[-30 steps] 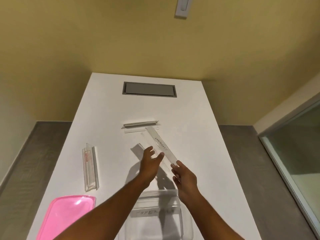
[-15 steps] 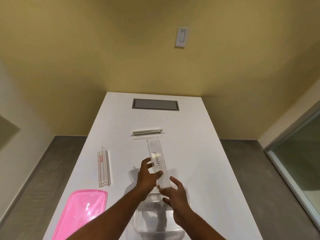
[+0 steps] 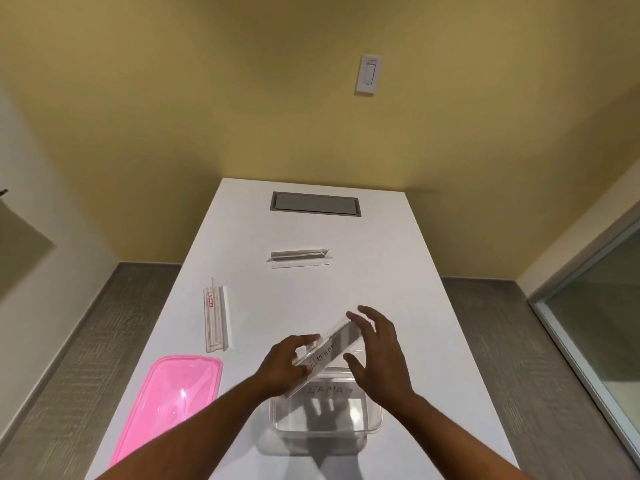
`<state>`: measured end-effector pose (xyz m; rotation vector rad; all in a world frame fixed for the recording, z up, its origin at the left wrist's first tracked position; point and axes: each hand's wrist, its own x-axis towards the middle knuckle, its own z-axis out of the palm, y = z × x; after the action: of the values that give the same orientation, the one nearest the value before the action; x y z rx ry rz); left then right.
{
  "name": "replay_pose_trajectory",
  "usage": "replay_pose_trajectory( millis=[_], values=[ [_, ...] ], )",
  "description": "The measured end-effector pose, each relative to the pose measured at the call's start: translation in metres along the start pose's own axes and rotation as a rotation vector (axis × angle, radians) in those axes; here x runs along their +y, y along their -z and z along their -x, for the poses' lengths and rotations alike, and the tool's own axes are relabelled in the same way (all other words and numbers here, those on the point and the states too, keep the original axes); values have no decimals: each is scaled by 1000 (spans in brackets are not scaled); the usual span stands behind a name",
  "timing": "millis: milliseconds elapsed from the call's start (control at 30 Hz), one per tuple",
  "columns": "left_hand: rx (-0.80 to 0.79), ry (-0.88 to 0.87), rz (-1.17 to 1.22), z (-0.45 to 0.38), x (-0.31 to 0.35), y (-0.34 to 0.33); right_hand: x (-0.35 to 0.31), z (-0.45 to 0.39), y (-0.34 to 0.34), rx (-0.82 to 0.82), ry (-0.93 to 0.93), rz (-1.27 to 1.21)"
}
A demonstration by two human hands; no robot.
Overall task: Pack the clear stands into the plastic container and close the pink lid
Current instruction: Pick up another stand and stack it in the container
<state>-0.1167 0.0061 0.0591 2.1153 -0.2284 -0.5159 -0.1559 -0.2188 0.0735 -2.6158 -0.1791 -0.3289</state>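
Note:
A clear stand [image 3: 325, 353] with handwritten lettering hangs tilted over the clear plastic container [image 3: 375, 422]. My left hand [image 3: 284, 367] grips its lower left end. My right hand [image 3: 375, 351] touches its upper right end with fingers spread. Another lettered stand lies inside the container. A second loose clear stand [image 3: 217, 318] with a red label lies on the white table [image 3: 398, 271] to the left. A third clear stand [image 3: 299, 257] lies crosswise further back. The pink lid [image 3: 169, 403] rests flat at the near left.
A grey recessed panel [image 3: 315, 203] sits in the table's far end. The table's left edge runs close to the pink lid. Grey floor [image 3: 519, 341] lies on both sides, and a glass partition [image 3: 595, 306] stands at the right.
The held stand has swung from pointing away from me to lying diagonally over the container. My right hand moved from its near end to its far right end. The view shifted.

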Motion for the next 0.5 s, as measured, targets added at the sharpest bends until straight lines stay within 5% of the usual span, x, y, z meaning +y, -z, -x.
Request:
replay_pose_trajectory(
  millis=[167,500],
  values=[
    [-62,-42,-162,3,-5,-9,10,7,-7,-280,231,274],
    [-128,-31,-404,5,-30,-24,23,31,-33,-401,2,268]
  ],
)
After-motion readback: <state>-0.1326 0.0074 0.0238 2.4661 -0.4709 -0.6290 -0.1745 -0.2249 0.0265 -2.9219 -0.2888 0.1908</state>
